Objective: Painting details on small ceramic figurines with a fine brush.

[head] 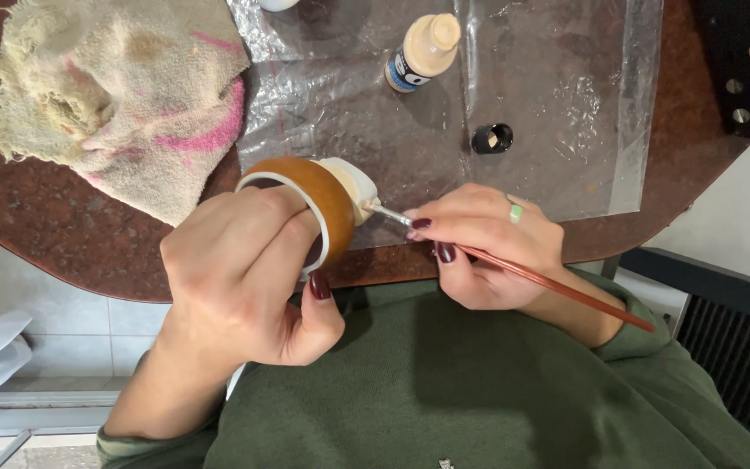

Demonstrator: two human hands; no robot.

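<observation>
1. Head view: her left hand (240, 278) wraps round a rounded brown piece with a white rim (310, 204), fingers curled over the rim and thumb tucked beneath, holding it tilted just above the near edge of the table (62, 247).
2. Opposite it, the right hand (488, 247) pinches a thin paintbrush (531, 274) between thumb and fingertips; the reddish handle runs back across the wrist toward the green sweatshirt (444, 399).
3. At the brush tip sits the cream-painted end of the brown piece (353, 184), and the bristles touch it there.
4. A ring with a pale green stone (516, 211) shows on one finger of the brush hand.
5. Beyond the hands, a crinkled clear plastic sheet (566, 113) covers part of the dark reddish tabletop.
6. On that sheet lies a small bottle of cream paint (423, 52) on its side, with a black cap (491, 138) standing near it, well apart from the hands.
7. Off to the left rests a stained beige rag with pink smears (123, 95), just beside the brown piece.
</observation>
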